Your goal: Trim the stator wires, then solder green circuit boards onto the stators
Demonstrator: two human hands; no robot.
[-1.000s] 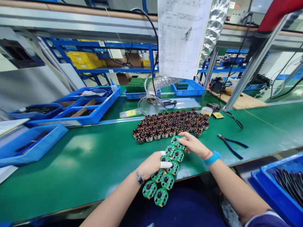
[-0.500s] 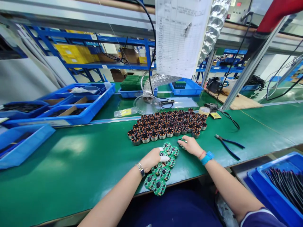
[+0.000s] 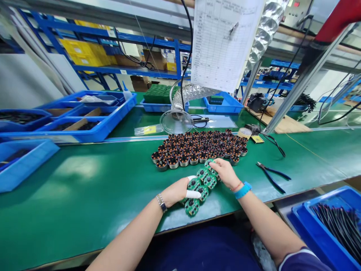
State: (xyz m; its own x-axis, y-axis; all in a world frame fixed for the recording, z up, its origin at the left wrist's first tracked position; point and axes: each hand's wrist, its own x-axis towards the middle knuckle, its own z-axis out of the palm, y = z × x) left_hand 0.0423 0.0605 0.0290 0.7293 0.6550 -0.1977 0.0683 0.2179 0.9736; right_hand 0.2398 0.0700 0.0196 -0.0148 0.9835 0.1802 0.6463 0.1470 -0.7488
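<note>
Left hand (image 3: 179, 192) had green circuit boards (image 3: 210, 181) clamped between thumb and fingers, gap no wider than the boards; white finger covers (image 3: 193, 194) on two digits. Right hand (image 3: 225, 173) was pinched nearly closed on the board at the far end; its fingertips were partly hidden, so couldn't tell the exact contact. Boards sat in a two-wide cluster between the hands, over the near part of the green bench (image 3: 107, 188); couldn't tell if any touched it. Copper-wound rings (image 3: 194, 149) stood packed in rows just beyond. Pliers (image 3: 273, 175) lay to the right, handles spread. Blue bin (image 3: 307, 229) of dark wires (image 3: 335, 226) at lower right. Tape roll (image 3: 244, 132) behind the rings' right end.
</note>
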